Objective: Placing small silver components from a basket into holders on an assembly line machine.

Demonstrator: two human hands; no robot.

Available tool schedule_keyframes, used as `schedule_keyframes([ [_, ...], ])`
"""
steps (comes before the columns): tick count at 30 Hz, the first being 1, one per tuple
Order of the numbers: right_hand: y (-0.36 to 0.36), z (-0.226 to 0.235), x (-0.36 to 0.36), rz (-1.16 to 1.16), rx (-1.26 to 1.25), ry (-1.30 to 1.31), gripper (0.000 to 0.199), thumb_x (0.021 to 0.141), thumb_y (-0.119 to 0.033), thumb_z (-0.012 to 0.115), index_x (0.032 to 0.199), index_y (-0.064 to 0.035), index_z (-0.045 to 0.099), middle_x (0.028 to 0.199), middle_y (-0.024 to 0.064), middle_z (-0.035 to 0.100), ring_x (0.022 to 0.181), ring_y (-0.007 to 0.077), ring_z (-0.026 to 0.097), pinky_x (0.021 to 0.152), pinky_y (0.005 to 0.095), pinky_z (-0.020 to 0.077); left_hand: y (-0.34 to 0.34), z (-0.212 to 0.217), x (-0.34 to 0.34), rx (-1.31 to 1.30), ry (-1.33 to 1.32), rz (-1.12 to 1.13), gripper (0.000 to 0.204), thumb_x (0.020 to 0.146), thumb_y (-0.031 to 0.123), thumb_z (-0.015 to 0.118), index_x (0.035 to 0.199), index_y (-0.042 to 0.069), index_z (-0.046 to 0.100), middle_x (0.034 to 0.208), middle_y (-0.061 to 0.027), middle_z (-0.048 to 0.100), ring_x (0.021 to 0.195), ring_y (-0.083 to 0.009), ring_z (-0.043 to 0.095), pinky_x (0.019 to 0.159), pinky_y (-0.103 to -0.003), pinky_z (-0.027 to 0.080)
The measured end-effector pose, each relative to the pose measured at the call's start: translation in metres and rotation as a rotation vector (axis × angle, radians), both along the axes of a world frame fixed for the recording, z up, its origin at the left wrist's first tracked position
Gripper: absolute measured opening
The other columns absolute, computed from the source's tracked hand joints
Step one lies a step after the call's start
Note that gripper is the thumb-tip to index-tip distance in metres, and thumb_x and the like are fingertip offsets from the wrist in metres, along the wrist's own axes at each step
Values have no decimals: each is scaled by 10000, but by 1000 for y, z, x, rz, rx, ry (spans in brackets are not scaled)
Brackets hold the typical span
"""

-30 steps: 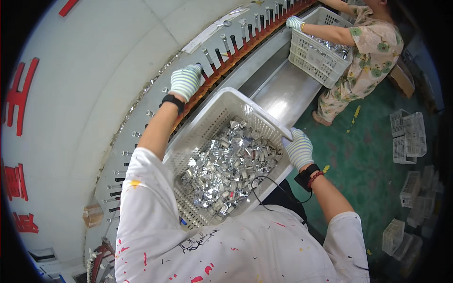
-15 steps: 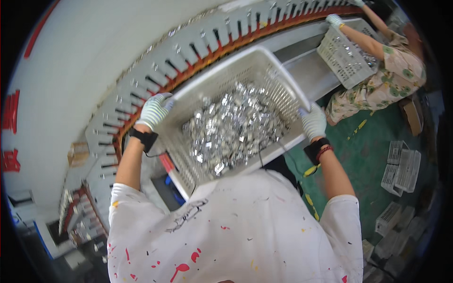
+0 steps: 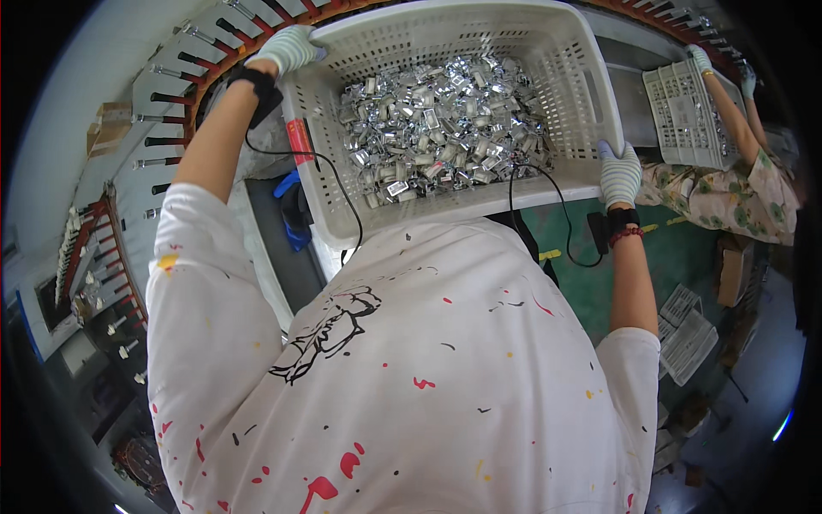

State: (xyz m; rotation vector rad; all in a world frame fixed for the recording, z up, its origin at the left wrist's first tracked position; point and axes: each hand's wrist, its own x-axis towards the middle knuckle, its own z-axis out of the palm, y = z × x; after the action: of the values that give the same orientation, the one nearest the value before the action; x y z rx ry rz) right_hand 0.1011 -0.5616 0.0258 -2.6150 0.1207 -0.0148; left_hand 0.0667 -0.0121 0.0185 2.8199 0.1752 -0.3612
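The person holds a white slotted plastic crate raised in front of the chest, carried by both gloved hands. The left hand is closed in a grip on the crate's far left corner; the right hand is closed in a grip on its near right rim. The crate lies between the two hands, its long axis running roughly left to right, each hand equally engaged. Inside lies a loose heap of small shiny silver metal parts, massed toward the near wall. Beyond the crate curves a large machine with a row of projecting pegs. To the right, a co-worker in a floral top handles a second white crate. The floor is green, with more crates lying on it.
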Motion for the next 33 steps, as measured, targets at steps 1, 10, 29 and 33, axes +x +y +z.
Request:
schedule_keyframes([
  [1, -1, -1, 0, 10, -2, -1, 395, 803, -289, 671, 1006, 45, 612, 868, 212, 655, 761, 335, 625, 735, 380, 475, 8, -5, 5, -42, 21, -57, 410, 725, 315, 706, 1028, 43, 659, 920, -199, 662, 874, -344, 633, 792, -382, 482],
  [10, -26, -16, 14, 79, -47, 4, 477, 806, -329, 677, 1074, 54, 581, 912, 226, 647, 839, 366, 631, 758, 385, 476, 13, -14, 16, -148, 115, -52, 522, 747, 428, 716, 1092, 43, 643, 957, -174, 665, 886, -306, 633, 807, -376, 471],
  [29, 194, 82, 224, 456, 356, -236, 668, 831, -458, 598, 1300, -6, 449, 1201, 233, 563, 1102, 316, 554, 933, 361, 425, -72, 22, 54, 189, -7, 678, 422, 826, 372, 446, 1047, 85, 664, 1112, -176, 614, 1041, -346, 585, 896, -420, 467],
  [33, 274, 91, 248, 647, 269, -43, 695, 788, -536, 550, 1207, 19, 535, 1167, 261, 567, 1114, 370, 540, 944, 396, 429, -53, 5, 55, 159, 116, 602, 413, 818, 363, 470, 1029, 62, 660, 1104, -192, 607, 1052, -351, 574, 892, -426, 461],
])
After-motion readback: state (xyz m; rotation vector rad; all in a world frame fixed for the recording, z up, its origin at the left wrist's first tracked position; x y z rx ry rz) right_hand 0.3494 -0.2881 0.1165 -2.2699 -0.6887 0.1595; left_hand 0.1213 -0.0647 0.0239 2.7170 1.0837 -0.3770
